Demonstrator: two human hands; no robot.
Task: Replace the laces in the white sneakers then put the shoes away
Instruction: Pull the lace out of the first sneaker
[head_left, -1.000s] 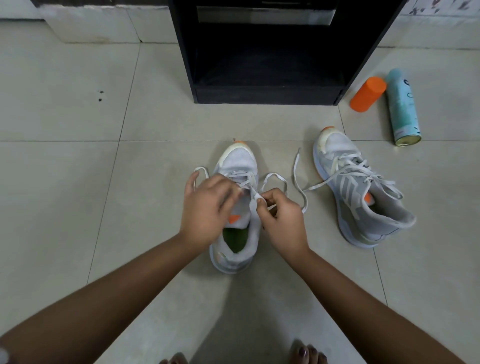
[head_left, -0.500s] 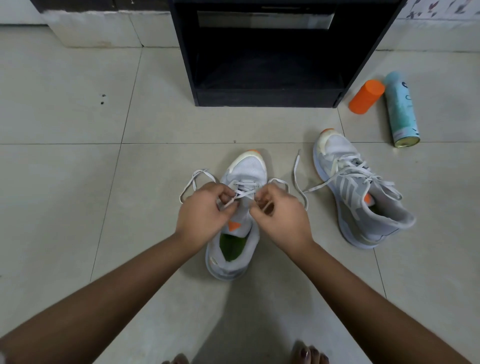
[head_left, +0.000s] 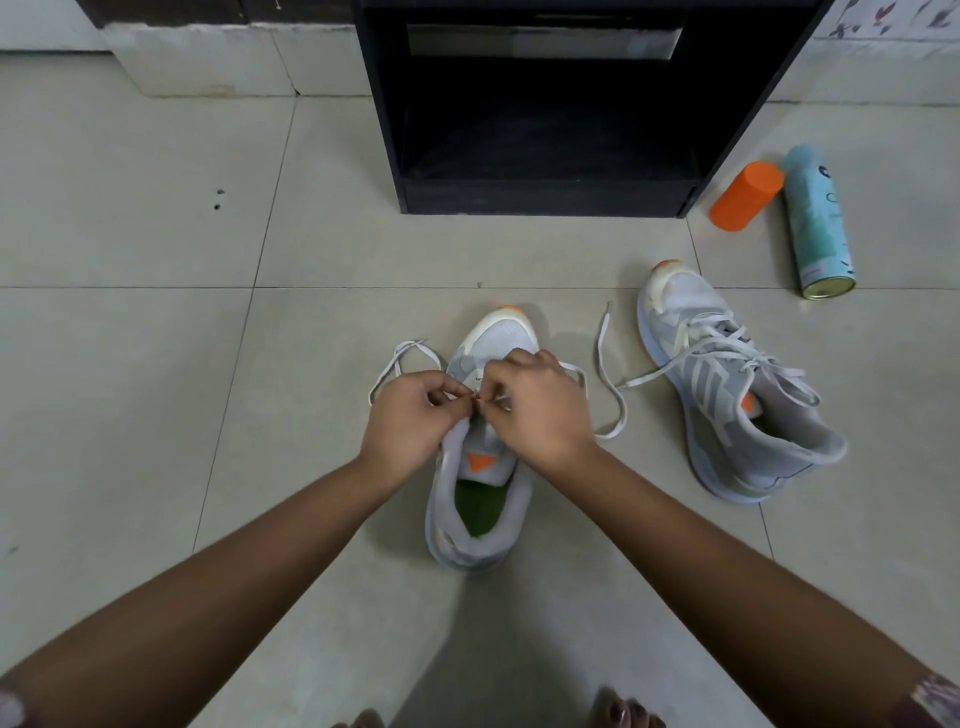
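A white sneaker (head_left: 480, 499) with an orange toe tip and green insole stands on the floor in front of me, toe pointing away. My left hand (head_left: 408, 415) and my right hand (head_left: 540, 408) meet over its eyelets, each pinching the white lace (head_left: 400, 358). Loose lace loops trail out to the left and right of the shoe. A second white sneaker (head_left: 727, 384) lies to the right, laced, with its lace ends spread on the tiles.
A black open shoe cabinet (head_left: 545, 197) stands straight ahead on the tiled floor. An orange cap (head_left: 745, 195) and a teal spray can (head_left: 815, 223) lie on the floor at the right. My toes show at the bottom edge.
Both hands have moved closer together over the middle of the shoe, fingertips now nearly touching. The right hand has shifted forward over the laces. The left lace loop lies further out.
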